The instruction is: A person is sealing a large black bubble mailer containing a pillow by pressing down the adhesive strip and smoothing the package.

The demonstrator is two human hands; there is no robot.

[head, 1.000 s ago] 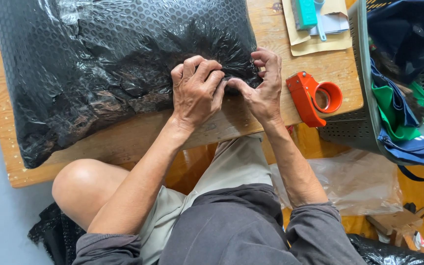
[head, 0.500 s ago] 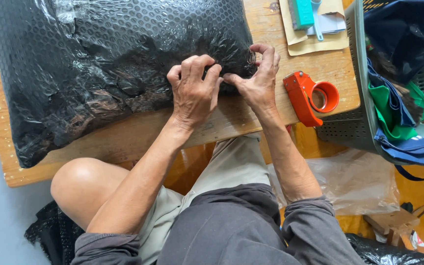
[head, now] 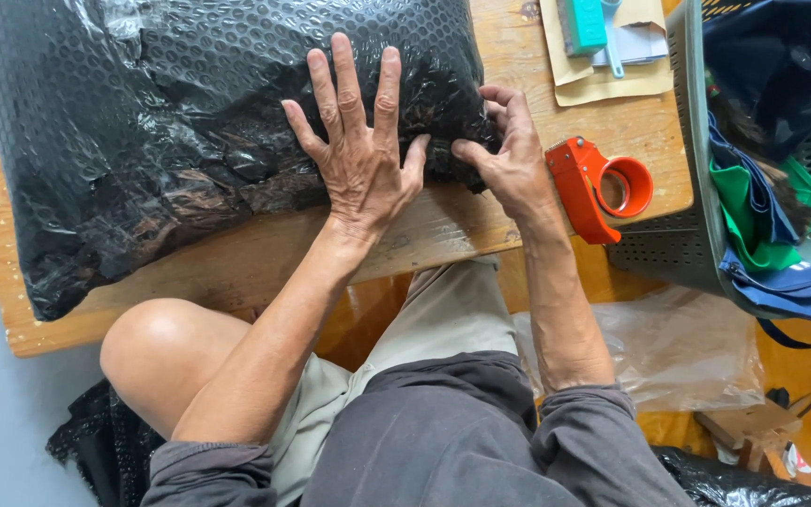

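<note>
Flattened now, where half a second back curled: left hand (head: 359, 160) spread wide, fingers fanned, palm pressed down on the near right part of the big black bubble-wrap parcel (head: 190, 131); moved up from the parcel's lower edge onto its top face; right hand (head: 509, 155) shifted little, fingers bent, thumb and fingertips pinching the wrap at the parcel's right corner, just beside the left thumb; judged from that, smoothing and holding down of the wrap rather than picking at it, corner fold kept gathered.

Largest first, all placed from the parcel: parcel itself lying across the pale wooden tabletop (head: 237, 272), filling most of it, bare wood showing along the parcel's near edge and to its right; grey-green perforated plastic basket (head: 678, 188) well to the right of the parcel, past the table's edge, stuffed with dark blue and green cloth bags (head: 762, 216); clear plastic sheet (head: 687, 347) lying low, down and right of the parcel, below the basket; crumpled black wrap (head: 96, 441) on the floor below the parcel's near left end, by the bare knee; tan paper envelope (head: 603, 75) at the upper right of the parcel, with a teal plastic tool (head: 582, 23) on it; orange handheld tape dispenser (head: 603, 188) just right of the parcel's pinched corner, close beside the right hand, untouched.
</note>
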